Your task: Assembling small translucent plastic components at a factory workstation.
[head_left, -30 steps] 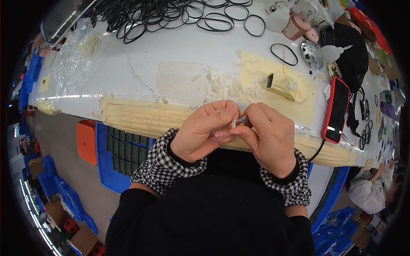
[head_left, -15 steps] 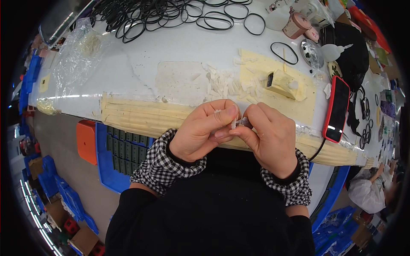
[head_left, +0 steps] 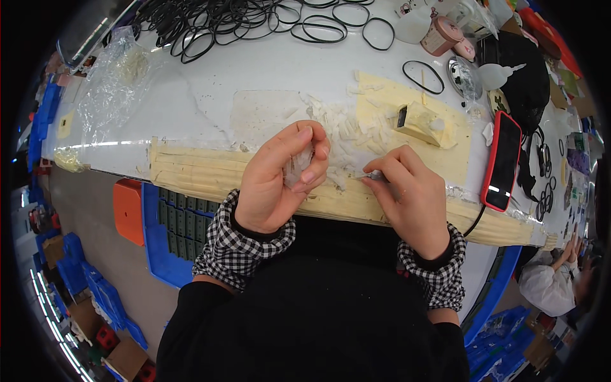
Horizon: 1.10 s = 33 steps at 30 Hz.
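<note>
My left hand (head_left: 277, 178) is raised over the front edge of the table, its thumb and fingers curled toward each other. Whatever lies inside those fingers, if anything, I cannot make out. To its right, my right hand (head_left: 410, 197) pinches a small greyish piece (head_left: 372, 175) between thumb and forefinger, mostly hidden. The two hands are apart. Just beyond them lies a loose heap of whitish strips and flakes (head_left: 347, 130), spilling onto a yellow sheet (head_left: 388, 92). On that sheet stands a yellow-wrapped block (head_left: 421, 125) with a dark end.
Black rubber-like loops (head_left: 210, 25) are piled at the back. Crumpled clear film (head_left: 118, 83) lies at left, a red-cased phone (head_left: 503, 162) at right. Tan tape (head_left: 197, 169) covers the front edge. Below left are an orange stool (head_left: 129, 212) and a blue crate (head_left: 159, 254). Another person (head_left: 550, 283) works at far right.
My hands, together half a second ago around a small piece, have parted. The left moved left and a little up; the right shifted slightly right, with the small piece still at its fingertips.
</note>
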### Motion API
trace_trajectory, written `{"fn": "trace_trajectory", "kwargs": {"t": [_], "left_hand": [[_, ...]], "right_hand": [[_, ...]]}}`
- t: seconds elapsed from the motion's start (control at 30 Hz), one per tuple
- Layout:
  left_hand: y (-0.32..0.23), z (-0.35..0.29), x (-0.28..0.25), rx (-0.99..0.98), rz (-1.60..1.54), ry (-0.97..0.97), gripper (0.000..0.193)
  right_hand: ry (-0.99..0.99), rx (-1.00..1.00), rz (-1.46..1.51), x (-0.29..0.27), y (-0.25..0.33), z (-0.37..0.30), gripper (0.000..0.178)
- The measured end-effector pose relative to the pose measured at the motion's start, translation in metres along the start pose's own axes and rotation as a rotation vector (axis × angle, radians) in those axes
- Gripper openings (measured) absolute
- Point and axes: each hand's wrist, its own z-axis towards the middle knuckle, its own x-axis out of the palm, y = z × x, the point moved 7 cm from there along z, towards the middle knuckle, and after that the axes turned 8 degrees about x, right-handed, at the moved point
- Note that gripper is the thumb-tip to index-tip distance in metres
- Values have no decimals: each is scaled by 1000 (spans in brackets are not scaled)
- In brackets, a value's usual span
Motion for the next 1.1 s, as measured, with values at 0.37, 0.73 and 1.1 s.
{"fn": "trace_trajectory", "kwargs": {"t": [0.37,0.73,1.1], "left_hand": [[10,-5,2,-53,250,-32,18],[26,-9,11,-97,163,50,12],[30,-9,13,-99,31,54,14]], "right_hand": [[-211,-50,208,-14,7,-1,24],[-410,-279,216,-21,31,-7,17],[-441,-275,253,-22,37,-8,15]]}}
